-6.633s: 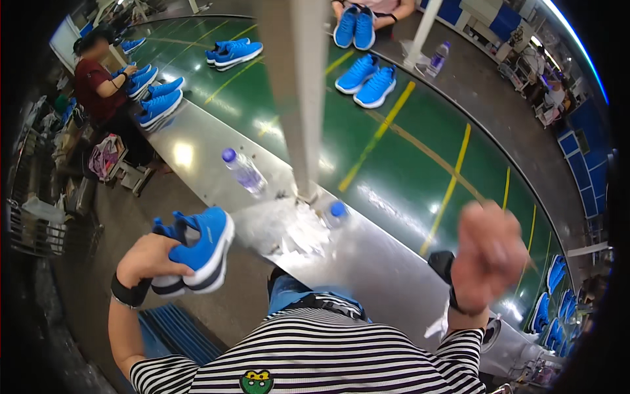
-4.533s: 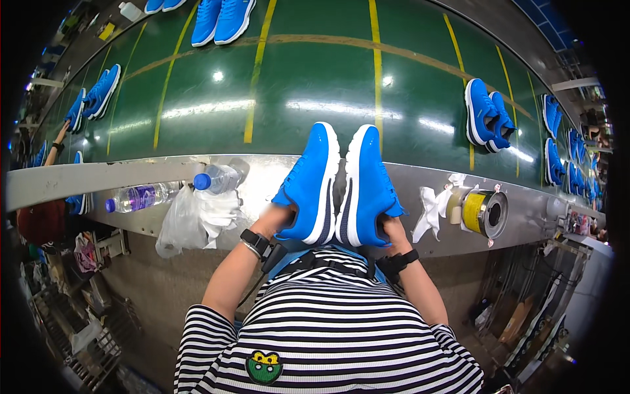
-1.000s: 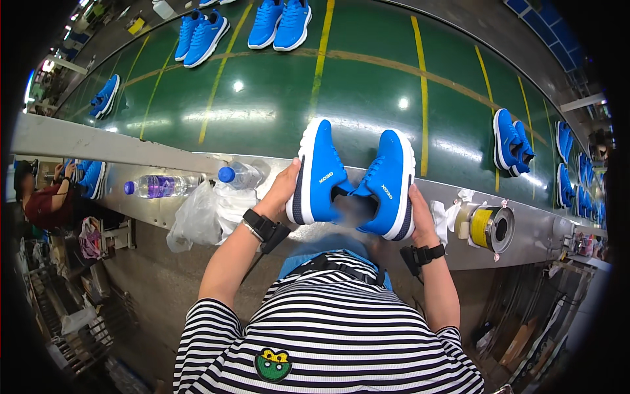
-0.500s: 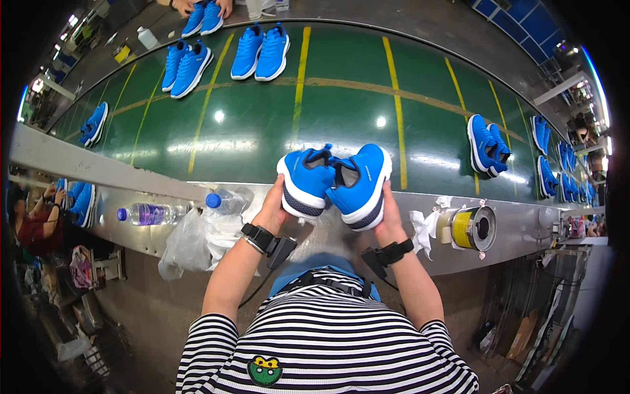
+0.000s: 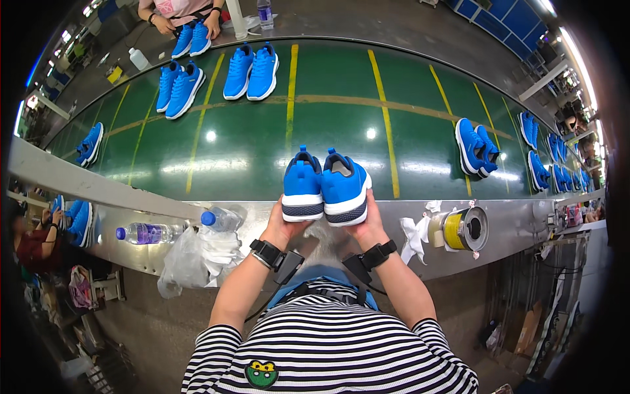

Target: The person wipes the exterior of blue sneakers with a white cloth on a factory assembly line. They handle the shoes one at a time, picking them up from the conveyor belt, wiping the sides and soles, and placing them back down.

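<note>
Two blue sneakers with white and dark-patterned soles are held side by side at the near edge of a green conveyor belt, heels toward me. My left hand is closed around the lower part of the left sneaker. The right sneaker is gripped low on its outer side by my right hand. Both shoes touch or nearly touch each other, their toes hidden behind the heels. My fingers are partly covered by the soles.
Other blue sneaker pairs stand on the belt, at the far left and right. Along the metal ledge are plastic bottles, white crumpled paper, a plastic bag and a yellow-labelled can. A co-worker's hands hold shoes across the belt.
My hands have turned the two sneakers from splayed and tilted to upright and parallel, heels facing me. The view has tilted up a little, showing more of the co-worker opposite.
</note>
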Available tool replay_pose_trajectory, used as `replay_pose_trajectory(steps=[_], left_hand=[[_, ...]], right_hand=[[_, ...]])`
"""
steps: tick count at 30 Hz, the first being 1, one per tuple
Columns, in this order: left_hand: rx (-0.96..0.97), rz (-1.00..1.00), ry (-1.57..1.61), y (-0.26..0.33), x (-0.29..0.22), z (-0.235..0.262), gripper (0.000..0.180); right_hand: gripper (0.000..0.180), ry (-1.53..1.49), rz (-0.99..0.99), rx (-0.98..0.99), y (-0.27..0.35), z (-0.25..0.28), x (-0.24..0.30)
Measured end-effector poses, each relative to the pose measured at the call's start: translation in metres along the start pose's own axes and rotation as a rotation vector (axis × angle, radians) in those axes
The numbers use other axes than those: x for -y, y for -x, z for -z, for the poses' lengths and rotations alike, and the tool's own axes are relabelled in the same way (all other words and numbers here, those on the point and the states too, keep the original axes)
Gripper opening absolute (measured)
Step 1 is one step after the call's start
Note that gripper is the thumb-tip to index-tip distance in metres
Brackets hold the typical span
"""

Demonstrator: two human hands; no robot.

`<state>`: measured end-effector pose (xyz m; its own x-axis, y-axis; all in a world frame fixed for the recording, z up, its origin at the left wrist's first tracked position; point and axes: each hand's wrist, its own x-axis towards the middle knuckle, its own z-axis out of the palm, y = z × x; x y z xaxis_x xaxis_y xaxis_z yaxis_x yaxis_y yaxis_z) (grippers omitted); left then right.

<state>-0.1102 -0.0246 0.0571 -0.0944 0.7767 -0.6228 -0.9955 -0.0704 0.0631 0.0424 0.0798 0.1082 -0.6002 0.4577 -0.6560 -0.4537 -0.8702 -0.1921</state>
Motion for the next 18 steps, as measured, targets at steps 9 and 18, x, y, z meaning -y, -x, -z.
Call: replay_pose_trajectory(steps=[9, 18], left_hand=[[0.108, -0.040, 0.022, 0.008, 0.005, -0.012, 0.038], [0.010, -0.117, -0.322, 0.024, 0.014, 0.024, 0.043]], right_hand=[[0.054, -0.063, -0.026, 0.003, -0.006, 0.002, 0.001], [0.041, 0.266, 0.066, 0.116, 0.005, 0.057, -0.002]])
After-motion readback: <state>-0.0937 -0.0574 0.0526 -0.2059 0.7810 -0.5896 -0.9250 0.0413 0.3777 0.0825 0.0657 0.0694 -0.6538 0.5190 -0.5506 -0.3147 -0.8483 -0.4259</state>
